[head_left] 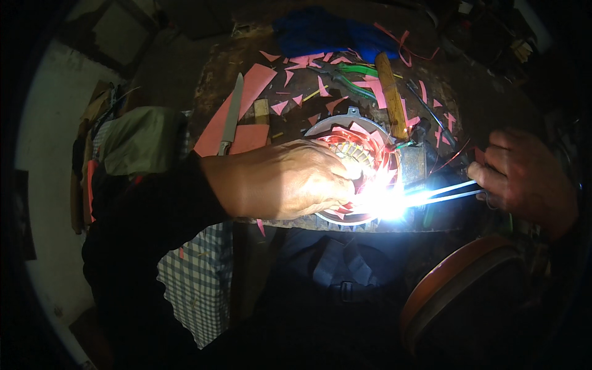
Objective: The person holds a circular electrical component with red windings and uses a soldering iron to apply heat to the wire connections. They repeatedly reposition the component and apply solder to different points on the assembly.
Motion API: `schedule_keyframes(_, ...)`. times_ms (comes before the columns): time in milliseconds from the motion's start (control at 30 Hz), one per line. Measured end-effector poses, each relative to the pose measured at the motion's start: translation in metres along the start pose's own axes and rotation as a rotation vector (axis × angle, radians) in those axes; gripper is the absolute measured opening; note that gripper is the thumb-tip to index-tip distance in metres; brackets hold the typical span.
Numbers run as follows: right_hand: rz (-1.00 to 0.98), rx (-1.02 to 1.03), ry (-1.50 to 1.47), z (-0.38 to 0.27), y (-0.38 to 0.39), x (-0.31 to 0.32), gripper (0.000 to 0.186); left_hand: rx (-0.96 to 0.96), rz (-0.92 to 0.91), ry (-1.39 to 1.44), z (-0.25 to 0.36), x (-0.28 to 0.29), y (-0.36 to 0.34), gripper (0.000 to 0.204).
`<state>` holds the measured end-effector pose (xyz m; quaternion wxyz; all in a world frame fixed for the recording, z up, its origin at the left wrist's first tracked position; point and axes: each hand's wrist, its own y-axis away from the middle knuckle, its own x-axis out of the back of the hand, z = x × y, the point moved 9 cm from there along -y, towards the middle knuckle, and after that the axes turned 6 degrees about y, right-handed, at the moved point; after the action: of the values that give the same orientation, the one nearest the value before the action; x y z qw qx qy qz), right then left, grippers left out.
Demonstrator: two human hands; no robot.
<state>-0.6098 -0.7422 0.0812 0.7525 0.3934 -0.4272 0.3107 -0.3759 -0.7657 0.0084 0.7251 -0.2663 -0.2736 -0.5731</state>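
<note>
The left hand (290,179) comes in from the left w/ a dark sleeve and lies across a round motor stator (357,176), fingers curled down onto its near rim; whether they pinch anything is hidden by glare, so that can't be told. The stator sits at the front edge of a dark, scuffed workbench (481,92), a bit right of centre, its grey metal ring showing at the top, reddish copper windings and pink paper slips standing in the slots. A very bright white light (385,203) burns at the stator's lower right, washing out detail there. The right hand (524,179) is off to the right, well apart from the left, closed in a loose fist round thin rods or wires (450,192) that run from it to the glare; prob. two strands, but the flare makes the count unsure. On the bench behind: a knife (230,117) w/ a pale blade lying on a large pink sheet (237,123), many small pink paper scraps (290,77), green-handled pliers (351,77), a wooden tool handle (390,92) just beside the stator's upper right, and a blue cloth (327,34) at the far edge. An orange-rimmed round thing (456,277) shows lower right, below the bench.
</note>
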Motion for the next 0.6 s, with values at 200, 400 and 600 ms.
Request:
schedule_keyframes(200, -0.017, -0.004, -0.099, -0.007, 0.003, -0.003, 0.052, 0.008, -0.030, -0.005, -0.002, -0.002, -0.005, 0.021)
schedule_keyframes(400, 0.005, 0.001, -0.176, -0.016, 0.001, -0.004, 0.055, -0.014, -0.018, 0.004, -0.003, -0.005, -0.002, 0.021)
schedule_keyframes(600, -0.130, -0.123, -0.435, -0.025, 0.010, -0.012, 0.054, 0.059, -0.108, -0.024, -0.011, -0.010, -0.003, 0.025)
